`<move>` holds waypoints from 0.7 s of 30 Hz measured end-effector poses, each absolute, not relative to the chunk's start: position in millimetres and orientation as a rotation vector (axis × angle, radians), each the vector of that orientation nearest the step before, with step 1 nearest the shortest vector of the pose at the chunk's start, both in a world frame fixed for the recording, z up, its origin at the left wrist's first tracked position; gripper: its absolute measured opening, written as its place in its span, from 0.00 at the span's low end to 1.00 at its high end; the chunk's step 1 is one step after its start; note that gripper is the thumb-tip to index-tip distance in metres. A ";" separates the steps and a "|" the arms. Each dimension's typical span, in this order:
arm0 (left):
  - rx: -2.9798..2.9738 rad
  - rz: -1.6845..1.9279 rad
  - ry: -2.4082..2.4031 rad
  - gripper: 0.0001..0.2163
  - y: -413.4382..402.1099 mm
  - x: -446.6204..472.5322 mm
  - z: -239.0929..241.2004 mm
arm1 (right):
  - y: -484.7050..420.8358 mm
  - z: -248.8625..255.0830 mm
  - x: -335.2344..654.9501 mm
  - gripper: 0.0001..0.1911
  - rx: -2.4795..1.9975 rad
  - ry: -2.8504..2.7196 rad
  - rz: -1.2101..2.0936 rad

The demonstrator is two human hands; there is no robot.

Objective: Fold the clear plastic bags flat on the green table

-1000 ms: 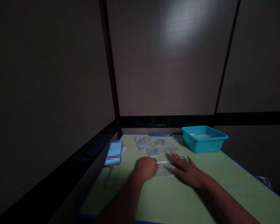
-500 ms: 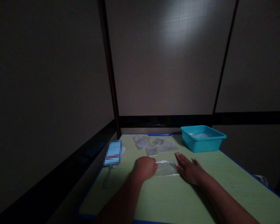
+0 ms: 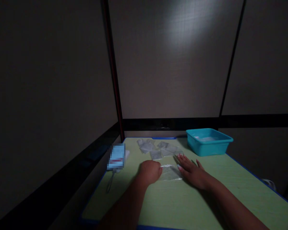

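A clear plastic bag [image 3: 171, 172] lies flat on the green table between my two hands. My left hand [image 3: 149, 171] is closed on the bag's left end, with its fingertips curled out of sight. Fingers stretched out, my right hand [image 3: 192, 172] rests over the bag's right end, palm down. Just beyond the hands lie more clear bags: a small square one [image 3: 156, 155], a loose group [image 3: 146, 145] at the left and another group [image 3: 170, 149] at the right.
A turquoise plastic basin [image 3: 213, 148] with clear plastic inside stands at the table's back right. On the left edge lies a blurred-out light blue item [image 3: 116, 156] with a loop strap [image 3: 109, 183]. Walls rise behind and to the left of the green table [image 3: 168, 207].
My right hand has slid slightly to the left over the bag. My left hand keeps its hold in the same place.
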State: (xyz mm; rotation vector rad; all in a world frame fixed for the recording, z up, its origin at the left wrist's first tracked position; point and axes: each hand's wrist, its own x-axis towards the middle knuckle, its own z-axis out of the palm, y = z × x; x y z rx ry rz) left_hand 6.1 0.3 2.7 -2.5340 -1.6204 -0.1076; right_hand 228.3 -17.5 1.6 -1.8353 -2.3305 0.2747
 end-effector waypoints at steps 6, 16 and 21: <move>-2.530 -0.113 -1.615 0.19 1.6 6.7 1.8 | -20.6 3.9 228.9 0.30 -1.721 -2.471 0.392; -2.541 -0.106 -1.614 0.19 3.4 5.6 0.2 | -14.0 -3.4 235.9 0.29 -1.936 -2.415 0.256; -2.539 -0.116 -1.608 0.19 3.8 5.1 -1.1 | -9.2 -8.8 239.3 0.31 -2.073 -2.357 0.185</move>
